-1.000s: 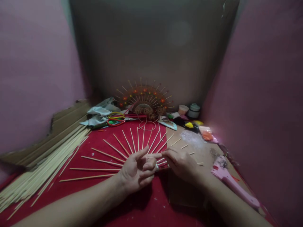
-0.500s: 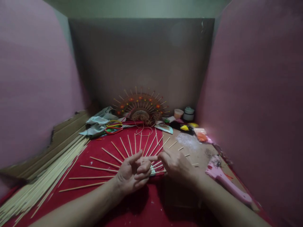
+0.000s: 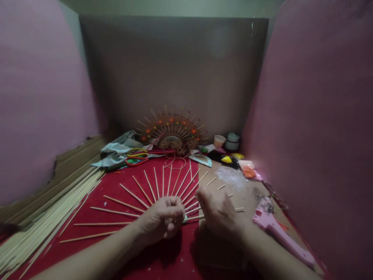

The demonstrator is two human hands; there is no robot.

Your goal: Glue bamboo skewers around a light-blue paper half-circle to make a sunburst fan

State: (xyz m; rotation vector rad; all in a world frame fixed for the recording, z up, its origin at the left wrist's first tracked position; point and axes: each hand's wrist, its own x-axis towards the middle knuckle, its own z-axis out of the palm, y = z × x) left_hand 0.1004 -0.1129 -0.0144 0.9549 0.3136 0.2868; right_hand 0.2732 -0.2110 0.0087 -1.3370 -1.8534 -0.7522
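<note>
A fan of thin bamboo sticks (image 3: 140,194) lies spread in a half circle on a red cloth (image 3: 116,182). My left hand (image 3: 163,219) rests at the hub where the sticks meet, its fingers curled down over the hub. My right hand (image 3: 217,212) lies just to the right of the hub, fingertips touching the sticks on that side. What either hand holds under the fingers is hidden.
A finished decorated stick fan (image 3: 171,130) leans on the back wall. Scissors (image 3: 140,157), crumpled cloth (image 3: 119,149), small pots (image 3: 229,140) and coloured bits lie behind. A long bundle of sticks (image 3: 43,229) lies left; a pink glue gun (image 3: 276,229) lies right. Walls close in on three sides.
My left hand turned over from palm-up with a pointing finger to fingers curled down on the hub. My right hand stayed beside it. The view shifted slightly.
</note>
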